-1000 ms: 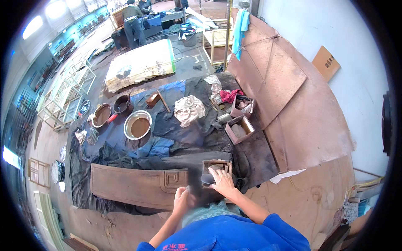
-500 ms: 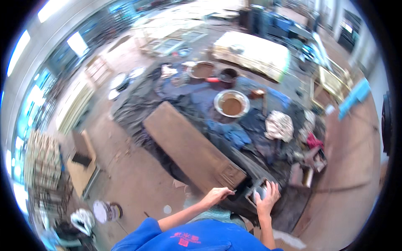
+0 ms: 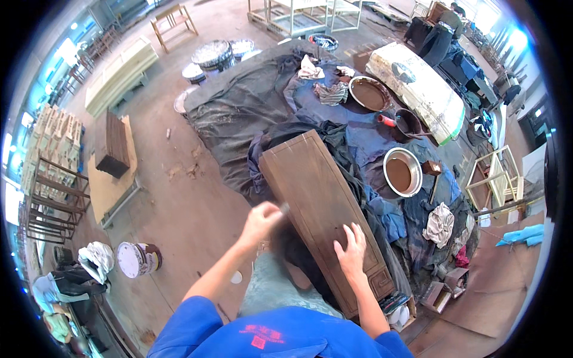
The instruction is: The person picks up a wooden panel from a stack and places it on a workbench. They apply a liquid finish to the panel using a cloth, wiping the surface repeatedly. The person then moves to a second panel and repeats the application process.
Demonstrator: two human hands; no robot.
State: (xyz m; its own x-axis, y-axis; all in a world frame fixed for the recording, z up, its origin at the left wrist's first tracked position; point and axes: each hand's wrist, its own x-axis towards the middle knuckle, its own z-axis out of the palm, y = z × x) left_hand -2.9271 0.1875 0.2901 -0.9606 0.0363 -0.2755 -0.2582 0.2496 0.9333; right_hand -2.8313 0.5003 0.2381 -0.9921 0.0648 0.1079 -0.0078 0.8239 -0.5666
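A long brown wooden panel [image 3: 316, 197] with a carved corner lies slantwise in front of me on dark cloth [image 3: 233, 143]. My left hand [image 3: 261, 224] is closed in a pinch beside the panel's left edge, partly smeared by motion. A small greyish piece [image 3: 285, 209] sticks out from its fingertips, too blurred to name. My right hand [image 3: 352, 247] is over the panel's right half with fingers spread, holding nothing; whether it touches the wood I cannot tell. Close to the panel's near end is a box [image 3: 400, 313] with small things in it.
A metal bowl of brown liquid [image 3: 403, 172], a wider brown-filled basin [image 3: 370, 93] and a dark pot [image 3: 408, 122] stand beyond the panel. A crumpled pale rag [image 3: 440, 225] lies to the right. At left are a paint bucket [image 3: 138, 259] and a dark wooden block [image 3: 112, 146] on a board.
My right hand has left the box at the panel's near end and is now over the panel. My left hand has moved left and farther along its edge. The view has turned.
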